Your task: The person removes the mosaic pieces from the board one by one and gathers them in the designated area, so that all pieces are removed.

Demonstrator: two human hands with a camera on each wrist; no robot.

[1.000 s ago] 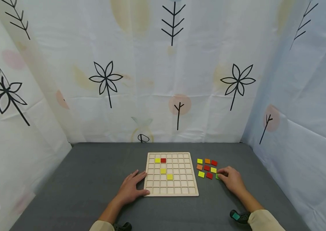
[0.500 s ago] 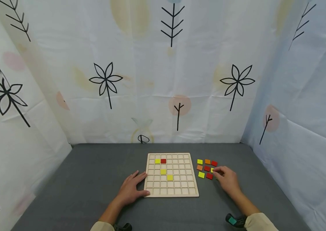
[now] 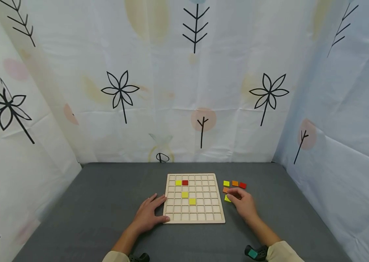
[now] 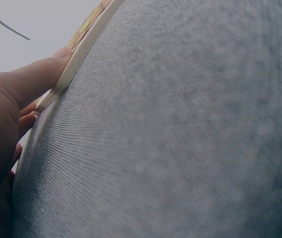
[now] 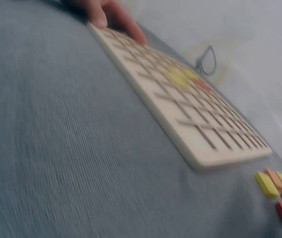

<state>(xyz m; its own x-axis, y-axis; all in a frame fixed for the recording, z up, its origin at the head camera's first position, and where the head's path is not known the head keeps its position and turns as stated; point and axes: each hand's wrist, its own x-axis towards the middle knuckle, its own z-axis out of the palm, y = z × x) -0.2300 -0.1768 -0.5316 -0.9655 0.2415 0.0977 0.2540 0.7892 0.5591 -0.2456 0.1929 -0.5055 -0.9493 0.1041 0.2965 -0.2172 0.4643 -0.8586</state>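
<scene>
A pale wooden grid board (image 3: 207, 214) lies on the grey table. A red tile (image 3: 185, 183) and several yellow tiles, one of them a yellow tile (image 3: 192, 201), sit in its cells. My left hand (image 3: 148, 214) rests spread at the board's left edge, with the thumb (image 4: 46, 74) on its near corner. My right hand (image 3: 244, 205) is over the loose tiles right of the board, thumb and index finger close together. I cannot tell whether a tile is between them. The hand covers some loose tiles.
Loose tiles lie right of the board: a yellow tile (image 3: 226, 183), an orange tile (image 3: 235, 183) and a red tile (image 3: 242, 185) in the far row. A yellow tile (image 5: 266, 184) lies close to the board's edge. White patterned cloth (image 3: 158, 127) hangs behind the table.
My right hand has moved left across the loose tiles toward the board, from beside the green tile at their right end. The left hand and the board stay put.
</scene>
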